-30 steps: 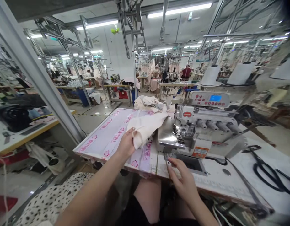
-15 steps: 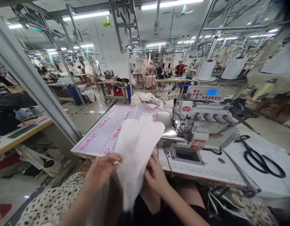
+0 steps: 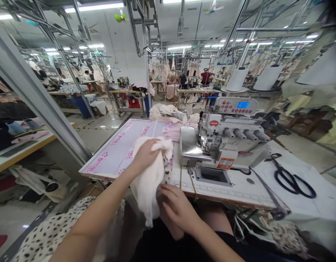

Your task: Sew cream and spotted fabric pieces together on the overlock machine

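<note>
A cream fabric piece (image 3: pixel 147 182) hangs bunched over the front edge of the table, and a black-spotted part (image 3: pixel 166 170) shows along its right side. Its top is gathered under my left hand (image 3: pixel 146 156), whose fingers are closed on the cloth. Lower and to the right, my right hand (image 3: pixel 179 207) has its curled fingers at the lower right edge of the same piece; the fingertips are partly hidden by cloth. Just right of the fabric stands an overlock sewing machine (image 3: pixel 229 136), with its shiny metal plate (image 3: pixel 188 143) facing the hands.
Black scissors (image 3: pixel 292 178) lie on the white surface at the right. Pale fabric (image 3: pixel 168 112) is heaped behind the table's printed cover (image 3: pixel 113 145). White thread cones (image 3: pixel 237 80) stand behind the machine. Spotted cloth (image 3: pixel 56 225) lies low at the left. A metal post (image 3: pixel 39 83) slants nearby.
My left hand has moved up and right over the fabric and grips its top. The fabric, spread flat before, is now bunched, showing its spotted part. My right hand has shifted slightly lower.
</note>
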Demonstrator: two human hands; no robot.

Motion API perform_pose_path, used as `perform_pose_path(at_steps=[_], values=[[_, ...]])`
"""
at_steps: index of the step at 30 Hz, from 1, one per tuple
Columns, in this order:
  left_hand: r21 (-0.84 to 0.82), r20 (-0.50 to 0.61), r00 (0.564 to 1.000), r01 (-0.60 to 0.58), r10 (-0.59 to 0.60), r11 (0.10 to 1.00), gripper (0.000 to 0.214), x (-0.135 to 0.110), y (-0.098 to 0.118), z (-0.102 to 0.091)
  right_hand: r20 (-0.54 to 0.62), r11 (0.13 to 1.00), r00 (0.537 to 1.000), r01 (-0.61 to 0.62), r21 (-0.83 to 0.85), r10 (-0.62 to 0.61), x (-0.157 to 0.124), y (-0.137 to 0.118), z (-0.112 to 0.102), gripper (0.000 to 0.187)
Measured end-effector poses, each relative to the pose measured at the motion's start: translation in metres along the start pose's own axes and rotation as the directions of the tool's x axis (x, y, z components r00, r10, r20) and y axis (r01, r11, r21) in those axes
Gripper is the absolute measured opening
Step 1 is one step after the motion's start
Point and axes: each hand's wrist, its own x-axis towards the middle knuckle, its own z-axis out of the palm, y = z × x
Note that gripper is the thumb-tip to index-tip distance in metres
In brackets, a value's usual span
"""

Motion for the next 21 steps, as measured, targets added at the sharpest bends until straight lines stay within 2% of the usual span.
perform_pose_path(at_steps=[2, 4, 6, 8, 9, 11, 13, 15, 18, 20, 21], values=[[-0.064, -0.130, 0.988, 0.074, -0.082, 0.995, 0.035, -0.017, -0.020, -0.030, -0.072, 0.999, 0.997, -0.033, 0.039, 0.035, -0.003, 0.009, -0.005, 0.035], [-0.266, -0.239, 0.936, 0.194, -0.260, 0.944, 0.045, -0.040, -0.037, -0.056, -0.133, 0.996, 0.990, -0.045, 0.074, 0.055, 0.000, 0.015, -0.008, 0.033], [-0.568, -0.235, 0.848, 0.277, -0.475, 0.775, 0.050, -0.060, -0.047, -0.072, -0.189, 0.996, 0.982, -0.012, 0.090, 0.029, 0.009, 0.012, -0.011, 0.033], [-0.774, -0.158, 0.788, 0.275, -0.596, 0.570, 0.050, -0.075, -0.049, -0.078, -0.229, 0.994, 0.972, 0.075, 0.083, -0.054, 0.024, 0.003, -0.011, 0.034], [-0.814, -0.139, 0.780, 0.260, -0.610, 0.519, 0.049, -0.080, -0.047, -0.079, -0.236, 0.988, 0.965, 0.132, 0.078, -0.111, 0.032, -0.004, -0.010, 0.035], [-0.852, -0.135, 0.776, 0.226, -0.616, 0.472, 0.047, -0.086, -0.038, -0.075, -0.207, 0.968, 0.953, 0.240, 0.079, -0.220, 0.049, -0.018, -0.006, 0.037], [-0.884, -0.127, 0.782, 0.190, -0.610, 0.427, 0.043, -0.091, -0.026, -0.069, -0.160, 0.959, 0.957, 0.260, 0.109, -0.242, 0.066, -0.029, 0.001, 0.038], [-0.923, -0.042, 0.807, 0.194, -0.589, 0.332, 0.039, -0.098, -0.014, -0.060, -0.137, 0.969, 0.978, 0.179, 0.170, -0.156, 0.081, -0.034, 0.008, 0.039], [-0.924, 0.198, 0.832, 0.335, -0.519, 0.183, 0.042, -0.110, -0.005, -0.048, -0.104, 0.931, 0.994, 0.060, 0.361, -0.023, 0.095, -0.033, 0.016, 0.050], [-0.876, 0.312, 0.816, 0.446, -0.487, 0.186, 0.046, -0.115, -0.007, -0.043, 0.007, 0.834, 1.000, -0.012, 0.551, 0.009, 0.096, -0.031, 0.018, 0.059], [-0.853, 0.333, 0.809, 0.477, -0.485, 0.210, 0.046, -0.115, -0.010, -0.042, 0.079, 0.762, 0.997, -0.063, 0.645, 0.016, 0.094, -0.030, 0.019, 0.061]])
